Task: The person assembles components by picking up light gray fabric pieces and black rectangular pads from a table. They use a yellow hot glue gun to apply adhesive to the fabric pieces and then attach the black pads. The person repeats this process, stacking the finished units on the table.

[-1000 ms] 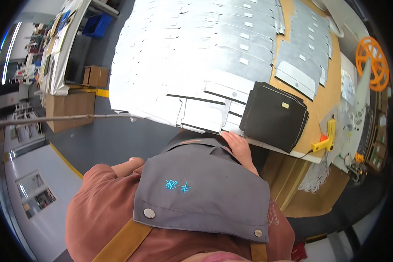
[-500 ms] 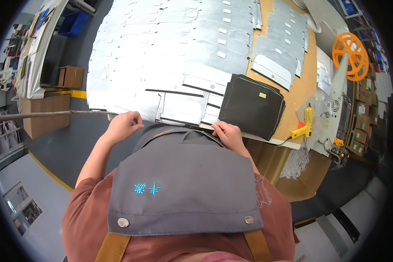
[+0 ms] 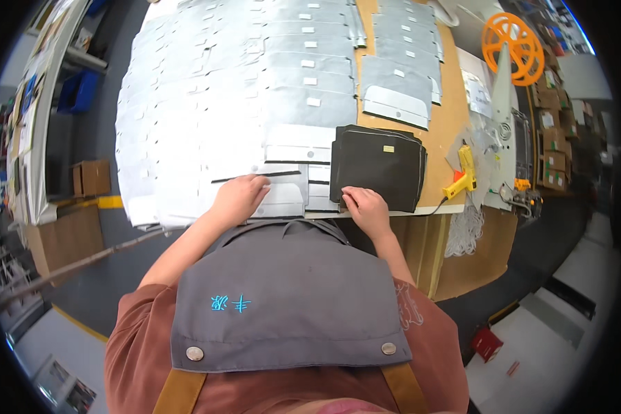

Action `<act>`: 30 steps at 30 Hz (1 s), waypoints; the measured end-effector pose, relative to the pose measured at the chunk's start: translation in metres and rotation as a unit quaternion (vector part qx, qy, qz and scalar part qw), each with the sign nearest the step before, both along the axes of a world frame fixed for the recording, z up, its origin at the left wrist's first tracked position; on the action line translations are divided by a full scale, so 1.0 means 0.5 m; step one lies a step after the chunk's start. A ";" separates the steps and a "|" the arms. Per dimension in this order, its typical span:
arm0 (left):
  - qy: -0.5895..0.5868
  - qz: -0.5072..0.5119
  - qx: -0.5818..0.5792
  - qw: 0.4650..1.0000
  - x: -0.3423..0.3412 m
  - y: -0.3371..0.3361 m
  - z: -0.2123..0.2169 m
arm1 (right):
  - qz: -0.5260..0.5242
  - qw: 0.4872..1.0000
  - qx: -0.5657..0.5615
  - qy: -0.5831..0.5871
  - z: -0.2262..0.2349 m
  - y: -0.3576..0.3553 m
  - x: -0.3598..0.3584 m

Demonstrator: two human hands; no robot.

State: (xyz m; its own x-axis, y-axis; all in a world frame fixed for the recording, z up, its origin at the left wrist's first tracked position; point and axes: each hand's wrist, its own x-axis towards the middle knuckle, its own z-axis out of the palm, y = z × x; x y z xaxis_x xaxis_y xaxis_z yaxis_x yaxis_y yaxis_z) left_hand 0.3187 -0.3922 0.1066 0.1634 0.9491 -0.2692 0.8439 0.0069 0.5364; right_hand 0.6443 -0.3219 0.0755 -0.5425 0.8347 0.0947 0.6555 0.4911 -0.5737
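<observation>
Panels [image 3: 286, 198] beneath left hand [image 3: 241, 198], black stack [image 3: 383, 174] at right hand [image 3: 367, 209], both hands curled, grips unclear

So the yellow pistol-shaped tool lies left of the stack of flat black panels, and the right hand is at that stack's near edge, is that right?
Not quite: the head view shows the yellow pistol-shaped tool to the right of the stack of flat black panels, not the left. The bare right hand is indeed at that stack's near edge.

Bare tabletop [image 3: 440, 148] beside black panels [image 3: 376, 169] — room to pass, yellow glue gun [image 3: 468, 168] blocking farther right
</observation>
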 end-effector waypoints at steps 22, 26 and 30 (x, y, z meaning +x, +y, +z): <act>0.141 -0.048 0.180 0.972 0.078 0.421 -0.215 | 0.022 0.993 -0.064 0.096 -0.093 0.208 -0.069; 0.127 -0.055 0.204 0.969 0.080 0.428 -0.204 | 0.061 0.989 -0.085 0.107 -0.101 0.227 -0.047; 0.089 0.026 0.205 0.974 0.079 0.479 -0.194 | 0.085 0.982 -0.100 0.137 -0.109 0.241 -0.039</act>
